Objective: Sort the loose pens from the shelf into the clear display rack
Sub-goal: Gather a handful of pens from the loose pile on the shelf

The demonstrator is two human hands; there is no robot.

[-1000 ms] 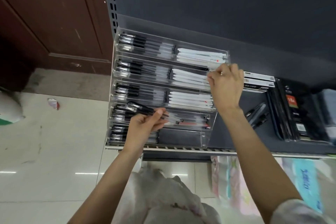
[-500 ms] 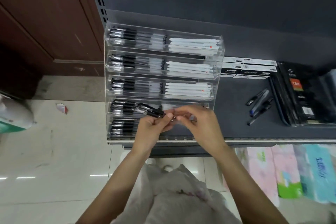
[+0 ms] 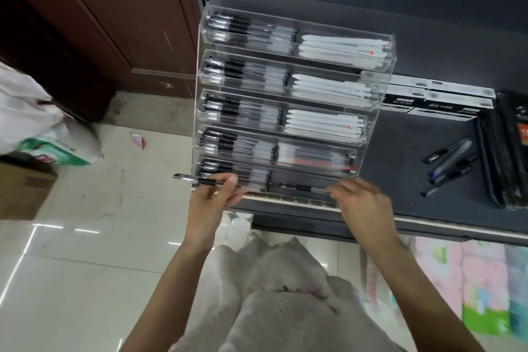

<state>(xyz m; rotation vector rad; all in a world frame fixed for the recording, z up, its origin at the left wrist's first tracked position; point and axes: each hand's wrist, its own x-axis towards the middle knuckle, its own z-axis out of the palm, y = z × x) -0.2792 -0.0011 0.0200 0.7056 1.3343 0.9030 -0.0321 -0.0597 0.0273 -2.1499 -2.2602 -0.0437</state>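
The clear display rack (image 3: 381, 100) stands at the left end of the dark shelf (image 3: 400, 160), with stepped tiers. Its left compartments hold black-capped pens and the upper right ones hold white pens. My left hand (image 3: 211, 200) is at the rack's bottom left corner, shut on a black pen (image 3: 194, 179) whose tip sticks out to the left. My right hand (image 3: 361, 204) pinches the end of another black pen (image 3: 303, 188), which lies level in the lowest right compartment. Several loose pens (image 3: 448, 164) lie on the shelf to the right of the rack.
White and black boxes (image 3: 437, 98) sit behind the loose pens, and black packs (image 3: 511, 151) stand at the far right. A brown door (image 3: 100, 23), a tiled floor (image 3: 85, 251), a bag (image 3: 43, 134) and a cardboard box (image 3: 23, 188) are on the left. Colourful packages (image 3: 471, 288) lie below the shelf.
My right hand came down from the rack's upper right to meet the left hand, then drew one black pen rightward into the lowest right compartment. My view has shifted left.
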